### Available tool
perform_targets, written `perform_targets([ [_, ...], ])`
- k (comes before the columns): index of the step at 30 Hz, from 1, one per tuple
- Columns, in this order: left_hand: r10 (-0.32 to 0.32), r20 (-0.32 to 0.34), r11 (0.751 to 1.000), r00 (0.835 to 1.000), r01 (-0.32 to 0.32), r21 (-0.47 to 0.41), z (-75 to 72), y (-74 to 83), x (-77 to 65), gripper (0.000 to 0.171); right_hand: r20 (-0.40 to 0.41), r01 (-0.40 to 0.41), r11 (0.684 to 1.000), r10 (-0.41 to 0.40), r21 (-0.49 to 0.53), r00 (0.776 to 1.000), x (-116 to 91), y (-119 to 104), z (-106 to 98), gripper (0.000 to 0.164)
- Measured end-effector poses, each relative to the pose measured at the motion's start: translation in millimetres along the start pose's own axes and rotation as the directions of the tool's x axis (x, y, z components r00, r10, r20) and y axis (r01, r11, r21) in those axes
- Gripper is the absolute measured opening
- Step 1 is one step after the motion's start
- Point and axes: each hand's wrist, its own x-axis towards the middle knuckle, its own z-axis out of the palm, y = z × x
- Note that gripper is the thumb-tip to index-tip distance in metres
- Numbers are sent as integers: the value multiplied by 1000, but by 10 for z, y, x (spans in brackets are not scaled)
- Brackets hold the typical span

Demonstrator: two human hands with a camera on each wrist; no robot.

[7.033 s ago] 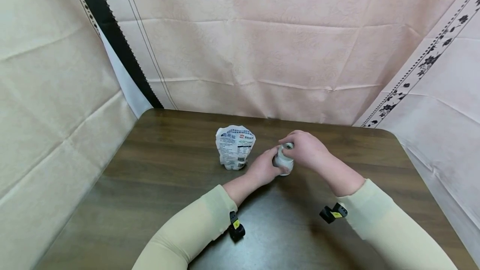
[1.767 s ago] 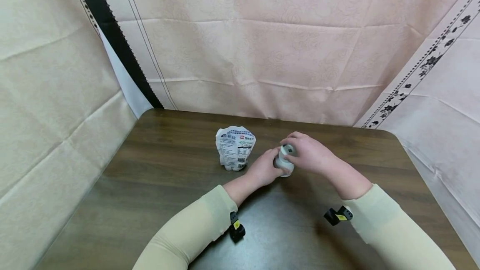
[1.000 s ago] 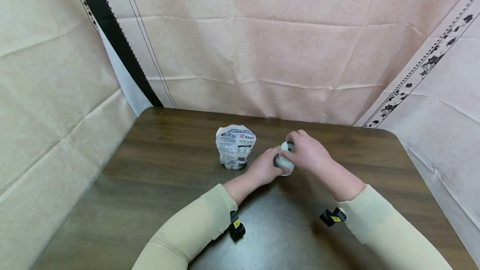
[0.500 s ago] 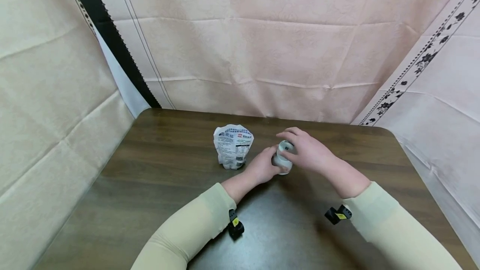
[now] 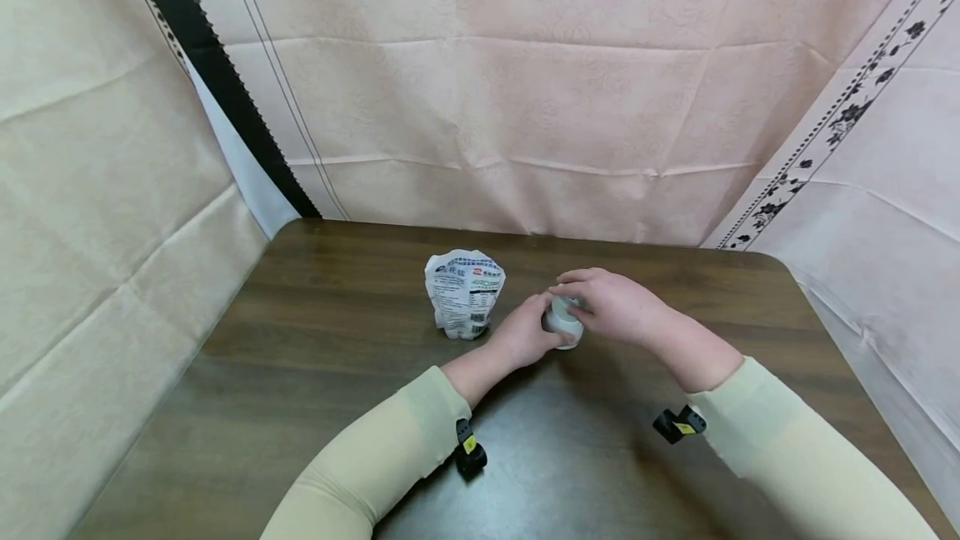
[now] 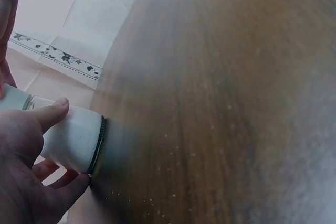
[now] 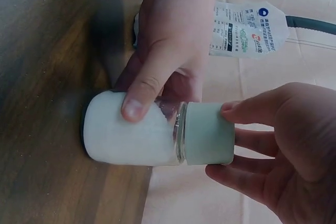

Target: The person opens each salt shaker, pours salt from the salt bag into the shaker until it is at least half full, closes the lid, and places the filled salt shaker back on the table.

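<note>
A small clear glass jar (image 7: pixel 128 129) full of white granules stands upright on the table. My left hand (image 5: pixel 525 330) grips its body, thumb on one side and fingers round the other, as the left wrist view also shows. A pale green cap (image 7: pixel 210 134) sits on the jar's neck. My right hand (image 5: pixel 618 305) pinches this cap between thumb and fingers, which hide most of its top in the head view. To the left of the jar stands a white printed pouch (image 5: pixel 465 294), touched by neither hand.
The dark wooden table (image 5: pixel 337 407) has its back edge just beyond the pouch and jar. White grains (image 6: pixel 168 198) lie scattered on the tabletop. Pale cloth (image 5: pixel 510 107) hangs behind the table and at both sides.
My right hand has shifted its fingers on the cap several times, loosening half a second ago and now pinching it again. My left hand, the jar and the pouch have stayed in place.
</note>
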Motion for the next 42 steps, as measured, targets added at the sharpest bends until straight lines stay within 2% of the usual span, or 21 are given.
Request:
perform_targets([
  [12,13,-11,1000,1000,-13,12,-6,-3,-17,75,-34,-68,996,66,-50,997,-10,-74,67,36],
  [20,5,-6,1000,1000,-5,6,-12,-19,-23,73,-62,-101,995,99,-25,993,-6,-57,103,36],
  [25,17,0,1000,1000,-17,-1,-14,-12,-12,73,-57,-71,997,69,-37,996,-13,-34,84,36],
  [31,13,10,1000,1000,-13,-25,-20,-8,-3,72,-17,51,998,-52,-33,999,11,2,16,35],
  [33,16,11,1000,1000,-16,-25,-20,-6,-1,72,-6,59,998,-59,-20,998,22,16,-2,35],
  [42,28,10,1000,1000,-28,-4,-6,-13,9,75,-35,-65,998,65,20,997,15,48,20,33],
])
